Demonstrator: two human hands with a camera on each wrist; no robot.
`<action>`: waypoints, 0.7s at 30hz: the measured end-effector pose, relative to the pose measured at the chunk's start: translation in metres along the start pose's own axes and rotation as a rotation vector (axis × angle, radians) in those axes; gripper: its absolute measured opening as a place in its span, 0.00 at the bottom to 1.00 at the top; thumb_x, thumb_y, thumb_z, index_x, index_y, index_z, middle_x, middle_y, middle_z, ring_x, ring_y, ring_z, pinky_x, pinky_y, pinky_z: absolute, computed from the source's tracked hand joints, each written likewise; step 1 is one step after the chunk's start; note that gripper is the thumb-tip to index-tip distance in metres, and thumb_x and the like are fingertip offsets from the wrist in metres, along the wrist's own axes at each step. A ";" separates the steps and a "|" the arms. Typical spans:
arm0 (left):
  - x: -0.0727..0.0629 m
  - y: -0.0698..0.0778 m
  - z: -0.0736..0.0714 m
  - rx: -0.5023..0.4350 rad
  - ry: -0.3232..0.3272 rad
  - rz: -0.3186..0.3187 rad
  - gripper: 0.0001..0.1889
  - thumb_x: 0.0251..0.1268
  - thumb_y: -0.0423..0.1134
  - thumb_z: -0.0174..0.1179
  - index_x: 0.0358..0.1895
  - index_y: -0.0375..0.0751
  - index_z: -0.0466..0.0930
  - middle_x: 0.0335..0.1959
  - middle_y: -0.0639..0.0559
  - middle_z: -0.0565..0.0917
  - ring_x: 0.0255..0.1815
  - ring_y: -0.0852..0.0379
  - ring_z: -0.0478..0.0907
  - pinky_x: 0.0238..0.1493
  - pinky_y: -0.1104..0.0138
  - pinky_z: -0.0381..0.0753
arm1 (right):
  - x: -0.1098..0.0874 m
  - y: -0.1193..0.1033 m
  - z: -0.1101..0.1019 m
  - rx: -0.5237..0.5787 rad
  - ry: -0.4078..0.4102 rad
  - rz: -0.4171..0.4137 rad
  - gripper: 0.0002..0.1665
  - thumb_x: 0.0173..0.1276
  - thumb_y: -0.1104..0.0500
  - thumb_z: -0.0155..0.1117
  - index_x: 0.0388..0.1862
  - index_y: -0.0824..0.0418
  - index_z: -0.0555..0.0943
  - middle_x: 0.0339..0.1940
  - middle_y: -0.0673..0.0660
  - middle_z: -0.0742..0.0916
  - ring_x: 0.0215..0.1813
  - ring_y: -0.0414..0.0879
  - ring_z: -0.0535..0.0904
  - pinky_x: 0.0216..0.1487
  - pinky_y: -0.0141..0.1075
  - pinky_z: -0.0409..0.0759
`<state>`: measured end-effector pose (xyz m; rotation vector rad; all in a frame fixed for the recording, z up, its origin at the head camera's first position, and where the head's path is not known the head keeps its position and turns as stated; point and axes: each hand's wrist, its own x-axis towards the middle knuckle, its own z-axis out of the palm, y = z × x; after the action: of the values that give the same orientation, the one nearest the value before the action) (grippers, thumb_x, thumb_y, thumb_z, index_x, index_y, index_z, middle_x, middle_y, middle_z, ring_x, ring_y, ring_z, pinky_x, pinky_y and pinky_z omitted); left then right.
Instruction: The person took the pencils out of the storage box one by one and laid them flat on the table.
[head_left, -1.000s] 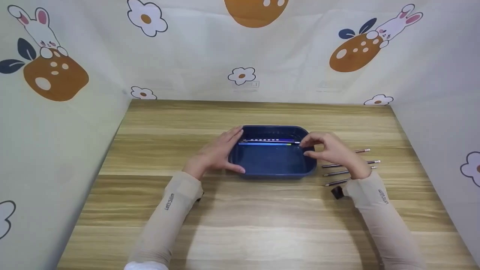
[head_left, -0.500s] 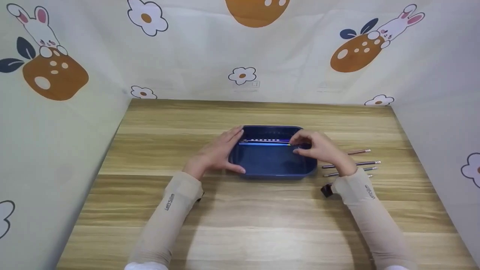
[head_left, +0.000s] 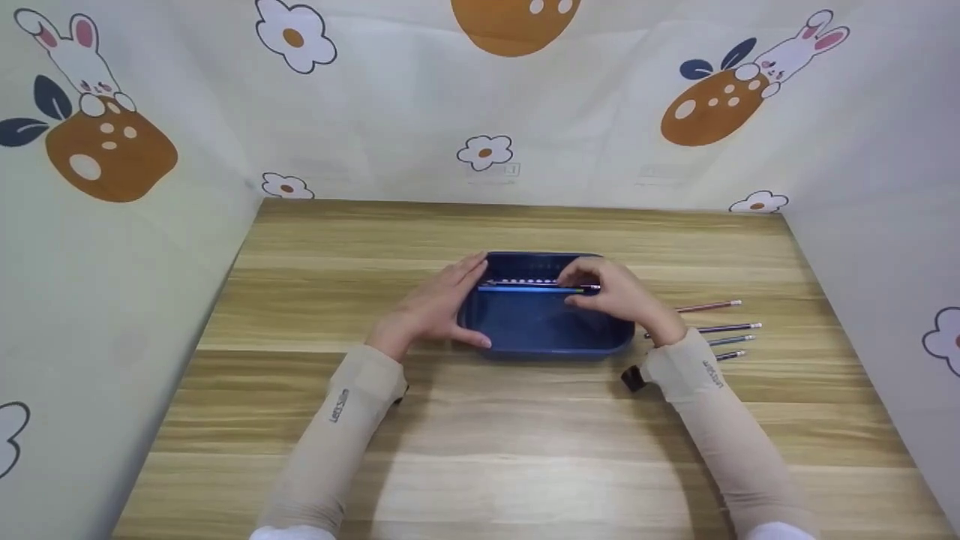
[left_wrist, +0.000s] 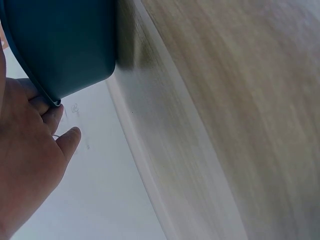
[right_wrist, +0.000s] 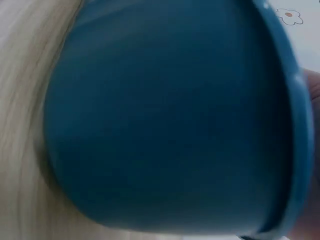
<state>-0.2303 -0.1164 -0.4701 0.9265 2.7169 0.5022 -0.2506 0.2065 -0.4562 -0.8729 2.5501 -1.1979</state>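
Observation:
A dark blue plastic box stands on the table, with several pencils lying lengthwise along its back side. My left hand grips the box's left end, fingers at the far corner and thumb on the near rim. In the left wrist view its fingers curve around the rim. My right hand reaches over the right end, curved fingers and thumb on either side of the pencils; whether they pinch any is unclear. One pencil's light end shows beneath the hand. The right wrist view shows mostly the box's outer wall.
To the right of the box, several loose pencils lie on the wooden table, partly covered by the right wrist. A printed cloth walls the table at the back and sides.
My right hand has moved left along the pencils inside the box, uncovering more of the loose ones on the table. The left hand, the box and the pencils inside stay in place.

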 end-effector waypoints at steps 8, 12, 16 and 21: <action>-0.001 -0.001 0.001 -0.005 0.001 -0.004 0.70 0.42 0.76 0.67 0.82 0.43 0.38 0.84 0.51 0.38 0.85 0.50 0.38 0.84 0.55 0.43 | 0.011 0.005 0.008 0.009 0.004 -0.013 0.14 0.59 0.70 0.72 0.45 0.70 0.83 0.46 0.66 0.88 0.49 0.61 0.84 0.57 0.53 0.82; -0.001 -0.001 0.001 -0.009 0.004 0.001 0.69 0.43 0.76 0.67 0.82 0.42 0.39 0.84 0.50 0.38 0.85 0.50 0.38 0.84 0.55 0.43 | 0.014 0.009 0.011 -0.026 0.021 -0.015 0.14 0.59 0.68 0.73 0.44 0.67 0.84 0.45 0.62 0.89 0.48 0.59 0.85 0.55 0.51 0.83; -0.001 0.000 0.001 -0.016 0.002 0.004 0.69 0.43 0.75 0.67 0.82 0.42 0.39 0.84 0.50 0.38 0.85 0.50 0.38 0.84 0.56 0.43 | 0.017 0.015 0.014 -0.040 0.029 -0.020 0.14 0.59 0.67 0.74 0.44 0.66 0.85 0.45 0.61 0.89 0.47 0.58 0.85 0.53 0.51 0.84; -0.001 0.001 -0.001 -0.026 -0.008 0.000 0.69 0.44 0.74 0.68 0.82 0.43 0.38 0.84 0.51 0.38 0.85 0.51 0.37 0.84 0.56 0.43 | 0.022 0.018 0.015 -0.047 0.028 0.002 0.14 0.59 0.66 0.74 0.44 0.65 0.85 0.44 0.61 0.89 0.46 0.56 0.86 0.52 0.49 0.85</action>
<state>-0.2291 -0.1166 -0.4691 0.9194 2.6973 0.5309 -0.2698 0.1932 -0.4786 -0.8695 2.6107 -1.1627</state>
